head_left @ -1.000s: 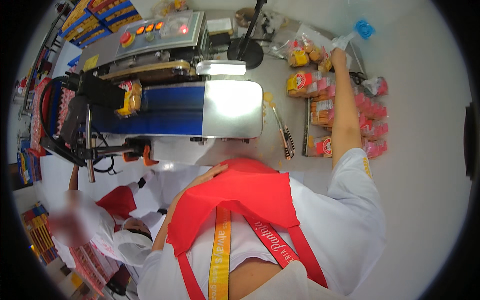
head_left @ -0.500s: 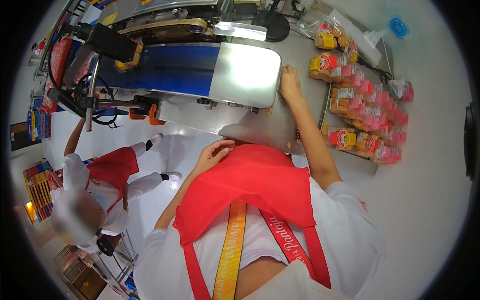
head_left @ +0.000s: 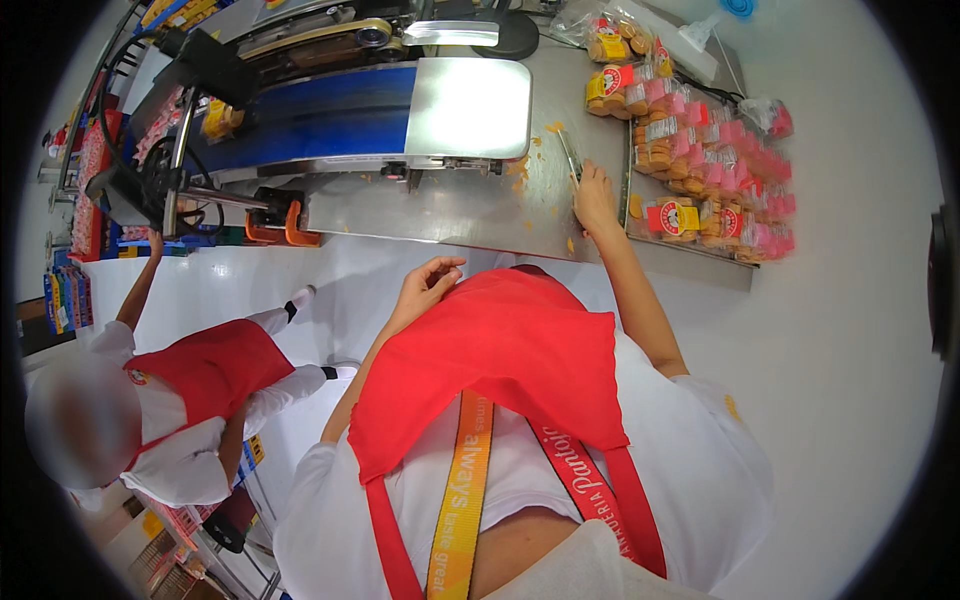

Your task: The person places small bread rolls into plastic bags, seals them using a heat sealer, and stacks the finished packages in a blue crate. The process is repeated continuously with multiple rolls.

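My right hand [head_left: 597, 205] is on the steel worktable, its fingers curled over the handle of a slim metal tool [head_left: 566, 152] with a long blade, beside orange crumbs. To its right sit several clear bags of round biscuits [head_left: 678, 150] with yellow, red and pink labels. Left of it is the end plate [head_left: 468, 108] of a machine with a blue belt [head_left: 335, 115]; a bagged item [head_left: 220, 118] lies under a black printer head [head_left: 200, 70]. My left hand [head_left: 425, 290] is beside my red apron, fingers loosely bent and apart, holding nothing.
A co-worker [head_left: 200, 400] in white with a red apron is at the lower left, a hand on the machine side. Orange clamps [head_left: 290, 225] grip the table edge [head_left: 440, 240]. A black stand base [head_left: 505, 35] and a white strip-like object [head_left: 685, 50] lie at the back.
My right hand has moved from the bags at the upper right down and left to the metal tool. My left hand has shifted on the apron, its fingers now bent. The co-worker has shifted.
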`<state>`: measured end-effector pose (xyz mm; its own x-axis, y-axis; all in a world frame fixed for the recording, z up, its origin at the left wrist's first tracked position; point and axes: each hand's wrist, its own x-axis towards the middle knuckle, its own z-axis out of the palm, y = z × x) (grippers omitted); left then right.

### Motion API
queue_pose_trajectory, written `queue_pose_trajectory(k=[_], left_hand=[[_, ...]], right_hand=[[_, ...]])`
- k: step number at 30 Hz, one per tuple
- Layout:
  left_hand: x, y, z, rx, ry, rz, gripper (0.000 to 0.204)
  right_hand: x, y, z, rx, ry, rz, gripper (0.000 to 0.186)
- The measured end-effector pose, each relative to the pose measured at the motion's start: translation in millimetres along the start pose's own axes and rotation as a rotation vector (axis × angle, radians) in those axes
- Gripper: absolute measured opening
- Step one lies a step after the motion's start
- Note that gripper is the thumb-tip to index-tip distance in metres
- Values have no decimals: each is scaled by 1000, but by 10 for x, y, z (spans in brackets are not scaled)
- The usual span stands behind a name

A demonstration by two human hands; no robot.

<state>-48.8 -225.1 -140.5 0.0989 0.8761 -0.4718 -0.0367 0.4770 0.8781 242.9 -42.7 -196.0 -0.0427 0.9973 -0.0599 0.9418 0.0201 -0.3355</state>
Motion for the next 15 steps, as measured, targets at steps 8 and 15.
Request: queue_pose_trajectory(k=[8,15], left_hand=[[-552,-560,-382,50,-33,5,29],[-1053,-1304,-796,25,-9,-229,34]], right_hand=[[-256,369,242,-167,289,13,38],[-1210,-55,22,-32,251,-234,36]])
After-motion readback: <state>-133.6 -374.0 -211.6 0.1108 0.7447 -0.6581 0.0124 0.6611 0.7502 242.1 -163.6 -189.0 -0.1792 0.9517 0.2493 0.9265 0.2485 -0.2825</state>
